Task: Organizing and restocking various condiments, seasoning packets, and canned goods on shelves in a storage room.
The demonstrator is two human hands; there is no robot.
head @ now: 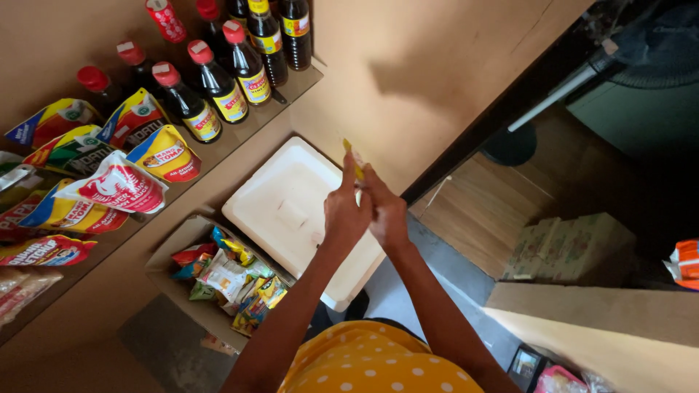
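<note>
My left hand (344,212) and right hand (386,211) are pressed together, both pinching a small yellow packet (354,156) over a white box (291,211). Beside it, a carton (178,251) holds bright snack bags (229,275). Red-capped dark bottles (218,80) and colourful pouches (120,182) fill the shelf

Small retail shop: shelf (284,98) stocked with rows of dark sauce bottles (218,84) and condiment pouches (116,185); open carton of snack packets (226,280) on the floor.

Both hands — left hand (345,212), right hand (387,216) — pinch a small yellow packet (354,156) above a white foam box (285,211).
</note>
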